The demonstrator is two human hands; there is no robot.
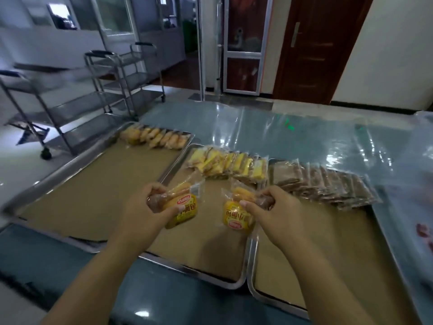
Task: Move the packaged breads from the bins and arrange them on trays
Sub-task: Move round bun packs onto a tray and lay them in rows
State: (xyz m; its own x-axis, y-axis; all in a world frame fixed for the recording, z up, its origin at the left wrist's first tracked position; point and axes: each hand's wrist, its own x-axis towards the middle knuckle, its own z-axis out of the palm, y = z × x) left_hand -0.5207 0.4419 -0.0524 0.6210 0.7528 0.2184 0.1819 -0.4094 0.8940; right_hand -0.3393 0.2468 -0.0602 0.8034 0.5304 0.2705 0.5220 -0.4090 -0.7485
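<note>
Two hands over middle tray [187,269] | left hand [145,207] fingers grip left pack [185,208] | right hand [276,205] fingers grip right pack [236,218] | yellow row [229,164] lies just beyond, nearer the right hand.

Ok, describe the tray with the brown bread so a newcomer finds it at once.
Three metal trays lie side by side on the blue-green table. Take the rightmost tray, beside the right hand. Its far edge alone carries a row of dark brown packs; its neighbours hold yellow packs.
</note>
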